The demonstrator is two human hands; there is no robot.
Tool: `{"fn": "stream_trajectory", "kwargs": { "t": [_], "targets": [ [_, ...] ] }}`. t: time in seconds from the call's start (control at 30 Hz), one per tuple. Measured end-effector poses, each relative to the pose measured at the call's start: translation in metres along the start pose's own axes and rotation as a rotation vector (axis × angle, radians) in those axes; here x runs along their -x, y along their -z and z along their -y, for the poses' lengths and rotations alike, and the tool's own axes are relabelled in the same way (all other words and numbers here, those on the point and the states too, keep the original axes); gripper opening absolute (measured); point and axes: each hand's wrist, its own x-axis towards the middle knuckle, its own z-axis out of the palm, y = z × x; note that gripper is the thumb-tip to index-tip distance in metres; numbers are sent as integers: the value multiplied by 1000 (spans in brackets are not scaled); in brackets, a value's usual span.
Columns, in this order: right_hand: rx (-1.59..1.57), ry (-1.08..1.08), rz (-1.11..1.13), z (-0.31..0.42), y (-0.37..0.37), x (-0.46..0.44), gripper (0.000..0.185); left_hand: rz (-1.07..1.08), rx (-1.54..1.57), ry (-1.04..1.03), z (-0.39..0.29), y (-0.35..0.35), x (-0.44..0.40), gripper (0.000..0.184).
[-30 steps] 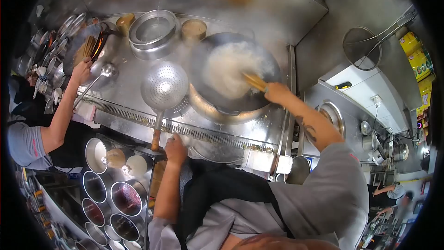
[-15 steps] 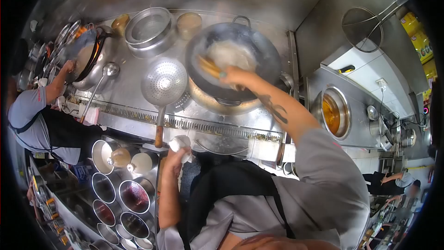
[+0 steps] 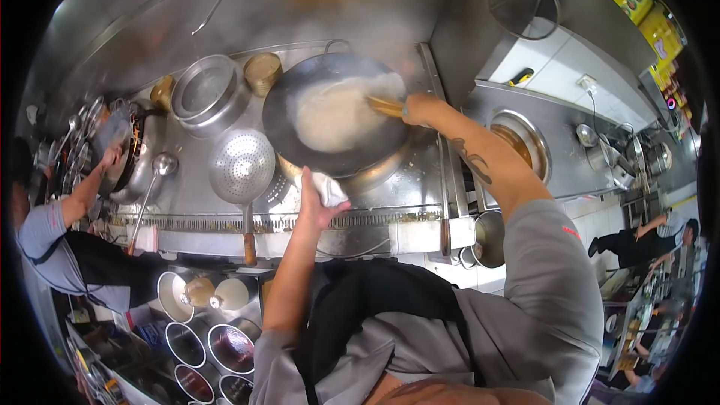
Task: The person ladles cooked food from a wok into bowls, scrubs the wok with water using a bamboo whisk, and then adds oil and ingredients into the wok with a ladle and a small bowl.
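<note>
A bamboo brush (image 3: 385,106) is gripped in my right hand (image 3: 424,110), its bristles inside the right part of a large black wok (image 3: 281,121). Pale, cloudy liquid (image 3: 335,115) swirls in the wok. My left hand (image 3: 318,201) holds a folded white cloth (image 3: 328,190) near the wok's front rim, thumb up; whether the cloth touches the rim is hard to tell. Left of the wok, a perforated strainer (image 3: 242,165) rests on the steel stove top, its wooden handle toward me.
Behind stand a steel pot (image 3: 208,95) and a round container (image 3: 262,73). A ladle (image 3: 163,164) lies left, beside a co-worker (image 3: 64,232) at another wok. Sauce containers (image 3: 231,348) sit front left. A basin (image 3: 520,146) and hanging strainer (image 3: 524,4) are right.
My left hand has moved up with the cloth, toward the wok's front rim. My right hand and the brush have swept across the wok and back to its right side. The view has shifted.
</note>
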Motion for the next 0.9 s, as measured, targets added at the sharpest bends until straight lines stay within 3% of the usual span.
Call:
{"fn": "stream_trajectory", "kwargs": {
  "t": [0.13,0.17,0.23,0.3,0.37,0.4,0.43,0.47,0.5,0.53,0.63,0.7,0.8,0.83,0.9],
  "targets": [
    [-222,-30,-131,2,60,69,34,-114,37,0,5,-21,-22,68],
    [-325,-54,-166,0,69,89,35,-127,78,19,-2,-29,-10,58],
    [-513,-108,-232,-3,65,128,37,55,-85,-262,11,-11,-14,50],
    [-689,-174,-292,-3,44,172,40,45,83,-16,0,1,-31,35],
    [-716,3,-618,-16,-43,185,41,38,69,8,-2,10,-50,32],
    [-977,-53,-535,-7,-75,201,43,30,61,23,2,12,-56,32],
    [-1155,-17,-596,-5,-138,201,40,-18,86,46,0,3,-49,33],
    [-1276,-188,-470,-4,-200,205,49,101,-218,-222,10,11,-48,33],
    [-1636,-623,32,3,-211,217,47,143,-488,-523,21,20,-48,33],
    [-2109,-716,236,-12,-258,208,44,131,-358,-345,14,21,-55,32],
    [-2090,-765,252,-4,-217,226,43,-16,97,104,-4,6,-50,30],
    [-2038,-699,258,-5,-187,242,46,-2,106,104,-5,4,-44,27],
    [-1878,-543,-57,16,-188,260,50,-14,100,92,-9,-5,-42,17],
    [-1877,-501,-68,11,-225,256,50,-33,95,95,-7,-4,-40,13],
    [-2054,-655,192,1,-268,245,43,-51,112,134,-3,-2,-50,12]
  ]
}}
